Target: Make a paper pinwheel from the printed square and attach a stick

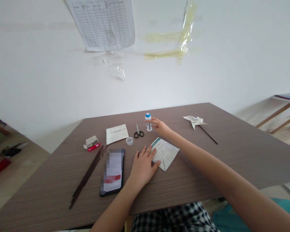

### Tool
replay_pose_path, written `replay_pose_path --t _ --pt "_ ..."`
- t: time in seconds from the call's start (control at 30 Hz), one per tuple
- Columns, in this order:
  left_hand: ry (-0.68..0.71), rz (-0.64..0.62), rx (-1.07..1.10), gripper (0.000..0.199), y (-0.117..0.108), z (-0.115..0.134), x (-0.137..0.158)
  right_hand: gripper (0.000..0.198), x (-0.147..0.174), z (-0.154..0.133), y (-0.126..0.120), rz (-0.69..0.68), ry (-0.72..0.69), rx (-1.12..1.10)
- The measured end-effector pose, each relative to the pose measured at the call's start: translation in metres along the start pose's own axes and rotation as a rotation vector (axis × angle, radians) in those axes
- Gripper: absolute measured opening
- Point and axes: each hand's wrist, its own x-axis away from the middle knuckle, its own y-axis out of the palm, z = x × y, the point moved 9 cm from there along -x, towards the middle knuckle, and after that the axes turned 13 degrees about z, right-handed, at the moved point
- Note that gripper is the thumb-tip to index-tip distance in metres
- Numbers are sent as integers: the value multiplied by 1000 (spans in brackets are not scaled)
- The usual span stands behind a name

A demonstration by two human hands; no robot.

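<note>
Closest of all to the camera, the right forearm cuts across the lower right of the head view, with checked cloth on the lap beyond the edge of the tabletop. Follow that arm out to the right hand, and there's the white bottle, upright on the tabletop, long axis straight up, blue cap on top. It sits at the very tips of the right fingers, off to their left, and they lie sideways across its front, so they cross its axis. They look to be touching it, but whether they are closed around it, I cannot tell. No contest on reach: the right hand is clearly the nearer one.

Over to the left hand, palm down, fingers spread wide, resting on the left edge of the folded paper, which lies flat on the near side of the bottle. Scissors lie just left of the bottle.

Now the print: the paper carries dense text and a green band, too small to read! The bottle's label shows dark marks, no brand legible. The little red-and-white box has lettering, also too tiny, and on the wall a sheet shows ruled columns with headings blurred beyond reading
</note>
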Motion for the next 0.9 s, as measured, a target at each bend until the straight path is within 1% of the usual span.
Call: replay_pose_path --t 0.1,0.2,0.3,0.37,0.43,0.5,0.57,0.6,0.77,0.83,0.9 --pt "-3 22 -7 59 -1 -1 1 70 -6 5 14 -27 -19 -37" --pt "-9 6 -8 59 1 -3 0 72 -8 6 24 -46 -32 -37" --pt "7 0 -6 61 2 -3 0 76 -7 6 27 -84 -32 -28" --pt "16 17 -7 60 2 -4 0 75 -6 7 22 -103 -14 -11" --pt "15 36 -6 58 1 -5 -1 70 -3 9 12 -105 18 13" --pt "7 30 -1 58 2 -6 -1 63 4 9 -5 -97 41 27" --pt "-6 16 6 58 3 -6 -1 53 15 5 -24 -96 27 33" --pt "-13 13 9 59 3 -7 -1 48 24 2 -33 -104 9 38" --pt "-59 38 2 58 0 -9 -2 23 79 -21 -68 -251 -88 61" --pt "-69 50 -10 56 -1 -10 -3 19 99 -30 -79 -284 -100 61" --pt "-69 65 -16 55 -3 -9 -3 21 116 -39 -83 -327 -101 33"
